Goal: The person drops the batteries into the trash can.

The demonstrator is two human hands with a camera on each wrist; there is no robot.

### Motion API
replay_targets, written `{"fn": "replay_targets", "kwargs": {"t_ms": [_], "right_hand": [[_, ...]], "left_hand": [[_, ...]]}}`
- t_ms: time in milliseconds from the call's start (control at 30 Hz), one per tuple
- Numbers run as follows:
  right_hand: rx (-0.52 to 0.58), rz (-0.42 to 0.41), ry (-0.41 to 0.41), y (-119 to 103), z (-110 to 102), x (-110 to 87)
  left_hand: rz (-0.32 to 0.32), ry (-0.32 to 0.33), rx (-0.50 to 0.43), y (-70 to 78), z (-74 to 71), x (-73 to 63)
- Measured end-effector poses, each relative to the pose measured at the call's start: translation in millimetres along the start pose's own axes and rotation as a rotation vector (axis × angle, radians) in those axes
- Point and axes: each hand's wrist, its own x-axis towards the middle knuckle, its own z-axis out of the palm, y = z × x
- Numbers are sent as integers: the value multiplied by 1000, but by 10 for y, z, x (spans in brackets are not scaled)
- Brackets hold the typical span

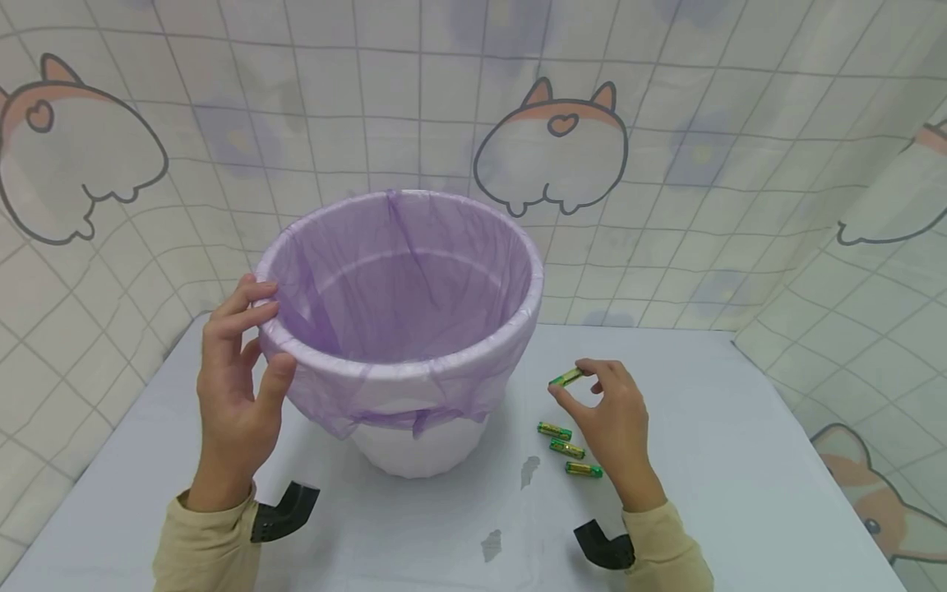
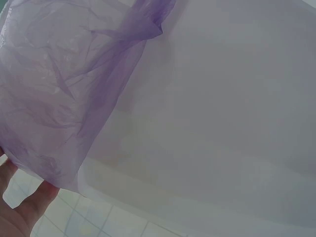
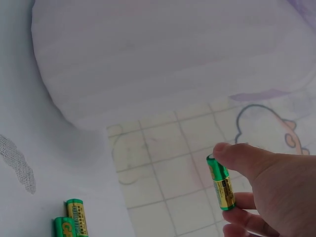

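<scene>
A white trash bin (image 1: 429,452) stands on the table, lined with a purple plastic bag (image 1: 414,304) folded down over its rim. At the bin's left side my left hand (image 1: 240,395) holds the rim, fingertips over the edge and thumb on the outer front. Its fingertips (image 2: 42,197) meet the bag in the left wrist view. To the right of the bin, my right hand (image 1: 610,415) pinches a green and gold battery (image 3: 220,183) between thumb and fingers, raised above the table. Several like batteries (image 1: 567,449) lie in a loose row below it.
The white table (image 1: 740,460) has two grey patches (image 1: 491,545) in front of and right of the bin. A curtain (image 1: 577,271) with a grid and cartoon animals surrounds the back and sides. Black straps (image 1: 607,547) circle both wrists.
</scene>
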Motion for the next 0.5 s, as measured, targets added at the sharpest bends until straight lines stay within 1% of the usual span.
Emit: {"fn": "replay_targets", "kwargs": {"t_ms": [500], "right_hand": [[38, -38, 47, -136, -145, 13]], "left_hand": [[1, 5, -5, -2, 7, -2]]}}
